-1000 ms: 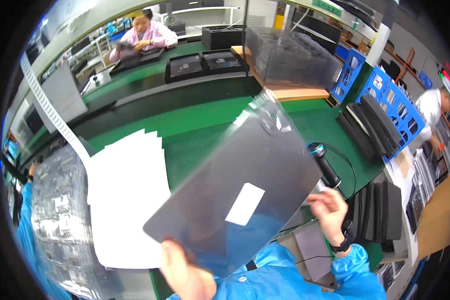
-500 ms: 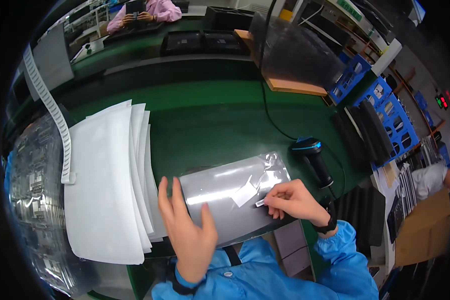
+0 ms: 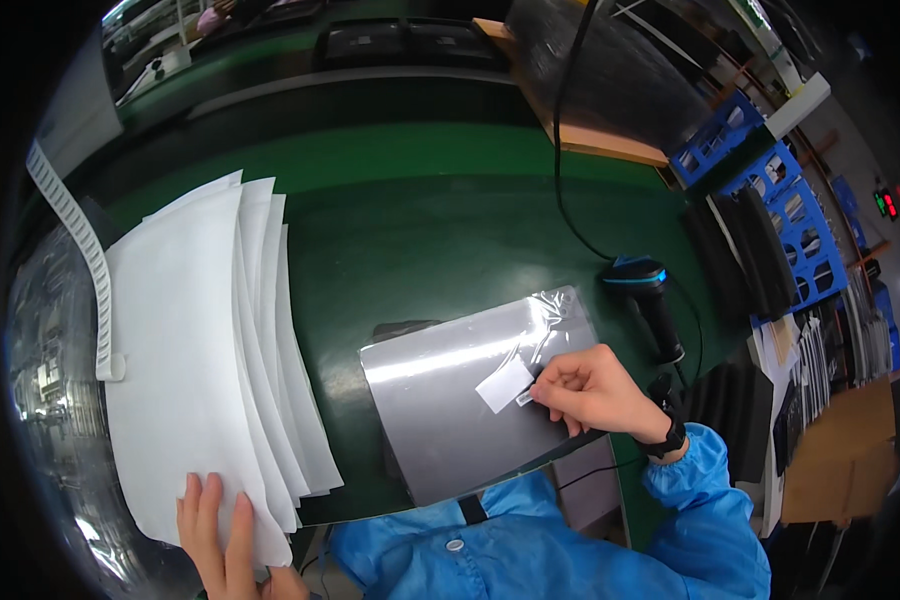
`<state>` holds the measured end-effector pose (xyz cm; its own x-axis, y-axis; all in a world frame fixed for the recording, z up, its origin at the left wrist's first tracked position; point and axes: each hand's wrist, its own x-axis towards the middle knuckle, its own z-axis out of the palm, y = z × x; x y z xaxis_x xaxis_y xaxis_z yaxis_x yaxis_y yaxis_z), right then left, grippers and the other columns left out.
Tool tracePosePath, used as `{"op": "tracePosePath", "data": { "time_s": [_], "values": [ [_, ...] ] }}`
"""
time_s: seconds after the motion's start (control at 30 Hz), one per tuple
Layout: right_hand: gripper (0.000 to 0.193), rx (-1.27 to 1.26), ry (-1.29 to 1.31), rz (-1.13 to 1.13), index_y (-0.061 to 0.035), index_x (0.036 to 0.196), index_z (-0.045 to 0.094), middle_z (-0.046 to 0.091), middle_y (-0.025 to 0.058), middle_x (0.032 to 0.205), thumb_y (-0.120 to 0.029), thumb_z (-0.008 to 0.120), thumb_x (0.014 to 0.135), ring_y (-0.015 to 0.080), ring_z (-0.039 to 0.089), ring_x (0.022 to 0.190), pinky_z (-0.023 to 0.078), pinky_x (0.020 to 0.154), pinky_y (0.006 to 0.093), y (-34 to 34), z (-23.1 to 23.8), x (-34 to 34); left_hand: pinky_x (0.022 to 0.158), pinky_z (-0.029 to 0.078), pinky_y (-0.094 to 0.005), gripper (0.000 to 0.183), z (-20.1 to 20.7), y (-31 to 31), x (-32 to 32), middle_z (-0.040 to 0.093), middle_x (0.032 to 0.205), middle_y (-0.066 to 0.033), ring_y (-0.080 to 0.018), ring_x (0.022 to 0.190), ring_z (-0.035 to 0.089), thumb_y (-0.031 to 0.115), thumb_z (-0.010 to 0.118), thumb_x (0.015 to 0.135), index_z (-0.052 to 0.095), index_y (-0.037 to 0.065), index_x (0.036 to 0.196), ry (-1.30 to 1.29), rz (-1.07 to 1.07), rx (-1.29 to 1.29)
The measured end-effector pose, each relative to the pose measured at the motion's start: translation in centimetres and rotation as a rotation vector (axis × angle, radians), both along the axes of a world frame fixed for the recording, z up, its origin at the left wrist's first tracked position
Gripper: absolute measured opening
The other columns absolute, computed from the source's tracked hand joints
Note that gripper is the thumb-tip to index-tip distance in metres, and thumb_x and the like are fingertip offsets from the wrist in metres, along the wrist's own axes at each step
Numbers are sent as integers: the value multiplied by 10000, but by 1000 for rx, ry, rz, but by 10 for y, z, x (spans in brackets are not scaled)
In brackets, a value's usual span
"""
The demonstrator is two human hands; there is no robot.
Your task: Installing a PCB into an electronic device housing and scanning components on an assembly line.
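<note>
My right hand (image 3: 595, 395) pinches a small white label strip (image 3: 525, 397) between thumb and fingertips. It is over a flat grey panel (image 3: 450, 430) in clear plastic film, which lies at an angle at the front of the green bench. A larger white label (image 3: 504, 385) is on the film, right beside the strip. At the lower left, my left hand (image 3: 220, 540) rests its spread fingers on the near end of a stack of white sheets (image 3: 195, 350). The sheets overlap unevenly and curve up a little; the thumb is partly hidden at their corner.
A black and blue barcode scanner (image 3: 650, 305) with a cable stands right of the panel. A label strip (image 3: 75, 240) hangs over the stack's left side, next to plastic-wrapped trays (image 3: 55, 400). Blue racks (image 3: 800, 235) and a cardboard box (image 3: 840, 450) are at the right.
My left hand has left the panel's left side and moved left and down onto the white sheets. My right hand still holds the strip near the larger label. The view has shifted slightly.
</note>
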<state>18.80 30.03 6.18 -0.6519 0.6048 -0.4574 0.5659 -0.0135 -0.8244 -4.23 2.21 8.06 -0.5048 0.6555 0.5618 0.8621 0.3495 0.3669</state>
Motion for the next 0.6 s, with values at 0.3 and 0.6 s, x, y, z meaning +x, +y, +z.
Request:
{"op": "tracePosePath", "data": {
  "time_s": [0.3,0.6],
  "values": [
    [169,-99,196,-136,53,822,689,642,57,633,-82,673,922,83,574,459,424,422,213,0,-6,10,721,537,-423,201,-60,-23,-4,669,801,-198,-304,739,646,72,613,988,646,-127,981,-200,318,934],
    [176,6,69,-123,60,850,697,636,47,630,-98,672,922,70,570,470,419,425,217,-11,-8,-2,667,531,-462,97,-120,-61,15,677,741,-169,-290,689,633,48,595,907,679,4,927,326,-4,201]
  ]
}}
